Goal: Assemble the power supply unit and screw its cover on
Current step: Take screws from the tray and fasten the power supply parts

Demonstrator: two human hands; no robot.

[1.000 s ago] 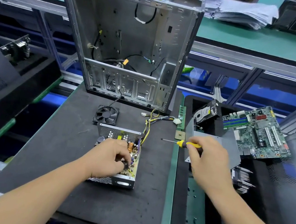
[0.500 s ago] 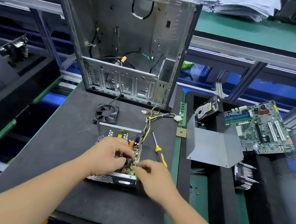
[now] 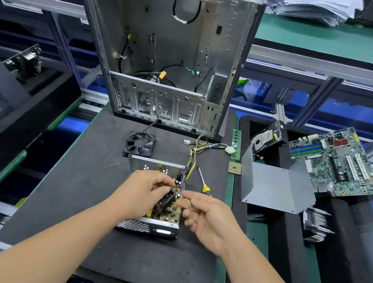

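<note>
Holding black socket (image 3: 166, 200) in left hand (image 3: 142, 194) over power supply (image 3: 156, 200), mid-counter | right fingers (image 3: 187, 204) pinching a wire end | board fragile, likely light: grip metal walls | cover (image 3: 275, 186) right.

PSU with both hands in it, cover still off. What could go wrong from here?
1. The left hand holds a black socket part above the bare circuit board in the open power supply; a slip might knock components.
2. The right hand pinches something too small to identify; it could drop into the housing.
3. The screwdriver lies loose beside the wire bundle; reaching for it may snag the wires.
</note>
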